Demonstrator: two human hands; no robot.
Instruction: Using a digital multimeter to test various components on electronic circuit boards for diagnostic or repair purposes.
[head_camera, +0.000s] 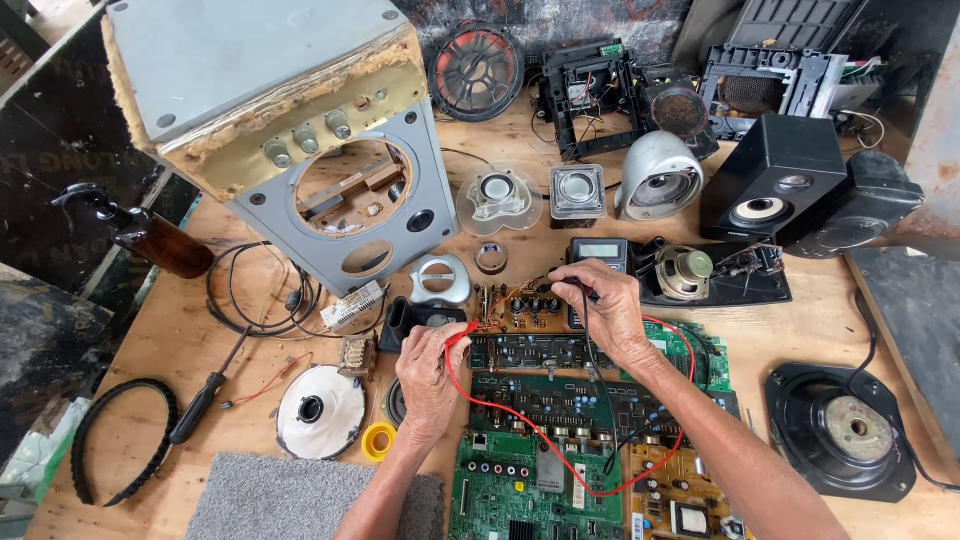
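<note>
Probing a small brown circuit board (520, 305) beside the grey multimeter (598, 255).
Left hand (430, 375) pinches the red probe (462, 335); right hand (608, 310) grips the black probe (562, 283).

Green circuit board (500, 495) cut off at bottom edge; black probe tip hidden under right hand (607, 308).

Head camera looks steeply down, close over a cluttered wooden workbench (180, 330).
</note>
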